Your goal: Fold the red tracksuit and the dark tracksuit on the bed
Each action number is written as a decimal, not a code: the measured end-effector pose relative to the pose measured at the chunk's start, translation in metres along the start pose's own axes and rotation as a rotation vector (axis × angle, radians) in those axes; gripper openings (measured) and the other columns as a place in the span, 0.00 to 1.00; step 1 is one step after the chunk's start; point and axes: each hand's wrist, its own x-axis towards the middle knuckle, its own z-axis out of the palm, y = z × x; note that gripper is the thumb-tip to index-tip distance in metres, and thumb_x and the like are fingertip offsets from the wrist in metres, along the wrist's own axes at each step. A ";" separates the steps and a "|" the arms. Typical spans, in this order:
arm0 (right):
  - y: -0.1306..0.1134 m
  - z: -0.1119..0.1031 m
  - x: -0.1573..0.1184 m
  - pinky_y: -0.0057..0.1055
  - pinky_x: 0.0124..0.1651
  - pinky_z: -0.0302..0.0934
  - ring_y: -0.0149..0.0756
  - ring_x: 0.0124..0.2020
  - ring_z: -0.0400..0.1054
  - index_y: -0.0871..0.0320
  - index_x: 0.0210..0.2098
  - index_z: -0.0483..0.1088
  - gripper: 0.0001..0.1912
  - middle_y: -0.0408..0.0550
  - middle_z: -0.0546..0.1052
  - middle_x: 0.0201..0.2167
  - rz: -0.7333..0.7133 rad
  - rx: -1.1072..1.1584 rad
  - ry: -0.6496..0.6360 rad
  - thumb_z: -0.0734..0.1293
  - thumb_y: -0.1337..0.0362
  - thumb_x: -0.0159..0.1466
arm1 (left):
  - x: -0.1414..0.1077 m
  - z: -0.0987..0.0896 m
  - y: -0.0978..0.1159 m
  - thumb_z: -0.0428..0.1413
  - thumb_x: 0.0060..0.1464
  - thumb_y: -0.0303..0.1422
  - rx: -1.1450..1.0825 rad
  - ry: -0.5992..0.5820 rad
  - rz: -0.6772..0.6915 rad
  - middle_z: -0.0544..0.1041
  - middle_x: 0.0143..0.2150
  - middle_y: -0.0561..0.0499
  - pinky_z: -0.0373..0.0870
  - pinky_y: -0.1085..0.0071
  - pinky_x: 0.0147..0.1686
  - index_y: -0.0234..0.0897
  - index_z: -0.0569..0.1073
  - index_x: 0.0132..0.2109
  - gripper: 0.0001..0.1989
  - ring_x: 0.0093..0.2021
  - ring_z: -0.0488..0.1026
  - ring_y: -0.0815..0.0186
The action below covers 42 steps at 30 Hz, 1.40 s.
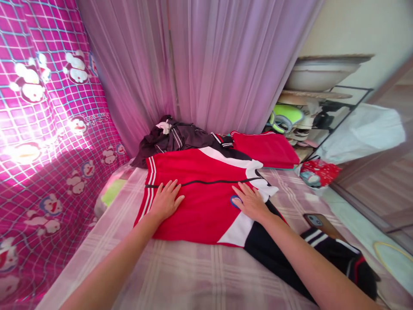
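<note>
A red, white and black zip-up jacket (200,211) lies spread flat, its collar toward the right and its striped hem toward the left. My left hand (166,200) rests palm down on the red front near the hem, fingers spread. Near the collar, my right hand (250,200) lies flat on the chest, partly covering a round blue badge (236,201). A dark zip line runs across the jacket just beyond my fingertips. One black sleeve (274,245) stretches toward the lower right and passes under my right forearm.
Plaid cloth (180,275) covers the surface below. Behind the jacket lie a dark clothes heap (187,135) and a folded red garment (267,148). A phone (318,221) sits at the right. Beyond are a rack (346,114), a purple curtain (209,64) and pink patterned fabric (48,129).
</note>
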 end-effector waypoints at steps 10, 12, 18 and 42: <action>0.027 -0.014 -0.062 0.48 0.65 0.54 0.50 0.65 0.59 0.57 0.63 0.66 0.28 0.59 0.65 0.65 -0.057 0.133 0.067 0.59 0.54 0.66 | -0.076 -0.001 -0.024 0.42 0.66 0.46 -0.201 0.210 -0.042 0.75 0.59 0.43 0.62 0.53 0.63 0.38 0.73 0.58 0.26 0.60 0.70 0.56; 0.040 -0.028 -0.083 0.47 0.64 0.58 0.50 0.62 0.64 0.56 0.58 0.71 0.25 0.58 0.69 0.62 -0.049 0.207 0.058 0.59 0.54 0.65 | -0.096 -0.004 -0.037 0.42 0.65 0.48 -0.252 0.294 -0.057 0.77 0.56 0.43 0.67 0.56 0.59 0.38 0.75 0.54 0.25 0.57 0.73 0.57; 0.098 -0.065 -0.158 0.43 0.55 0.65 0.48 0.48 0.74 0.51 0.42 0.79 0.25 0.50 0.81 0.46 0.079 0.377 -0.161 0.58 0.42 0.64 | -0.143 -0.006 -0.072 0.50 0.58 0.55 -0.287 0.200 0.072 0.80 0.46 0.47 0.73 0.62 0.52 0.42 0.78 0.46 0.24 0.47 0.77 0.59; 0.107 -0.141 -0.207 0.36 0.38 0.61 0.42 0.38 0.72 0.52 0.29 0.77 0.18 0.48 0.81 0.34 -0.013 -0.291 0.163 0.60 0.78 0.54 | -0.125 -0.037 -0.078 0.42 0.58 0.37 -0.051 0.065 0.141 0.82 0.46 0.51 0.68 0.54 0.59 0.44 0.74 0.45 0.17 0.48 0.77 0.58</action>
